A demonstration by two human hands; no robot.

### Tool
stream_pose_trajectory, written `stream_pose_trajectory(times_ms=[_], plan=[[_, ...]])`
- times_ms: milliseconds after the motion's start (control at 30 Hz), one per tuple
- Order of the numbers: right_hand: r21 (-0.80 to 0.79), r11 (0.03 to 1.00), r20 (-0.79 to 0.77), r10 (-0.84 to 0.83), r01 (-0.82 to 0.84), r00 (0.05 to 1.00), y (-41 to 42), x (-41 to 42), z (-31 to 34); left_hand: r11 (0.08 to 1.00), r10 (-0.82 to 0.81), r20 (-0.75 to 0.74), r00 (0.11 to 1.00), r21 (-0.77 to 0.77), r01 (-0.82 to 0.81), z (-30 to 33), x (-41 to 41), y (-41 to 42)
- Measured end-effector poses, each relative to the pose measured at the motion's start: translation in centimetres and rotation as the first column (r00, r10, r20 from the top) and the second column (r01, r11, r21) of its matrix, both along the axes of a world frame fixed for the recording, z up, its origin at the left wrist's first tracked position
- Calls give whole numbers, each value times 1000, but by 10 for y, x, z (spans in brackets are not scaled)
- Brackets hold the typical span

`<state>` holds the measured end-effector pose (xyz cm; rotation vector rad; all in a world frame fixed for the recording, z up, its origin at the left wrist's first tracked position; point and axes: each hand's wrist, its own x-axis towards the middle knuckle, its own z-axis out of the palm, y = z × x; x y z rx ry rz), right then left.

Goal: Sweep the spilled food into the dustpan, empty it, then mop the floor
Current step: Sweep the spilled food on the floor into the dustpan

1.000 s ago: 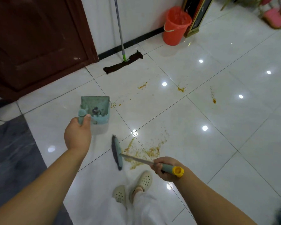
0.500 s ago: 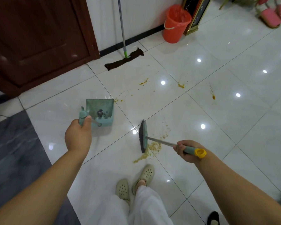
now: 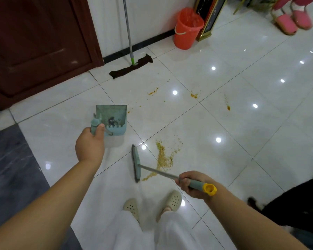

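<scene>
My left hand (image 3: 89,147) grips the handle of a teal dustpan (image 3: 114,120), which hangs just above the white tiled floor with a dark bit of dirt inside. My right hand (image 3: 192,184) is closed on the teal, yellow-capped handle of a small broom (image 3: 136,163). The broom head stands on the floor just left of a yellowish pile of spilled food (image 3: 163,156). Smaller orange food spots (image 3: 194,95) lie farther out on the tiles. A mop (image 3: 132,66) with a dark cloth head leans against the wall.
An orange bucket (image 3: 187,28) stands by the wall next to a framed board (image 3: 209,18). A dark wooden door (image 3: 36,44) is at the left. Pink chairs (image 3: 293,20) are far right. My two feet in beige clogs (image 3: 172,200) stand below the broom. A dark-clothed person (image 3: 294,201) is at the right edge.
The broom head has swung back left across the pile and now sits left of the food. My right hand moved down and right. The dustpan has stayed about where it was.
</scene>
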<state>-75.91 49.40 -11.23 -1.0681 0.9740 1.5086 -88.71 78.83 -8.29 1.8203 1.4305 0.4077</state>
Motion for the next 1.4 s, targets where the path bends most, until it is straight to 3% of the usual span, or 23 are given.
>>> stream_pose_trajectory(times_ms=[267, 500, 833, 1200, 1400], plan=[[-4, 989, -47, 149, -149, 988, -24, 19, -24, 998, 57, -17, 998, 11, -57, -1, 20, -36], [-62, 972, 1, 228, -227, 974, -92, 119, -21, 986, 166, -56, 985, 23, -165, -1, 55, -117], [-126, 887, 155, 460, -445, 874, -129, 231, -11, 937, 349, -90, 933, 57, -345, -5, 68, -232], [-77, 825, 94, 564, -559, 820, -183, 199, 2, 903, 429, -57, 901, 19, -429, -6, 34, -298], [-165, 770, 148, 637, -616, 757, -211, 172, -6, 905, 425, -46, 904, 43, -423, 0, 9, -337]])
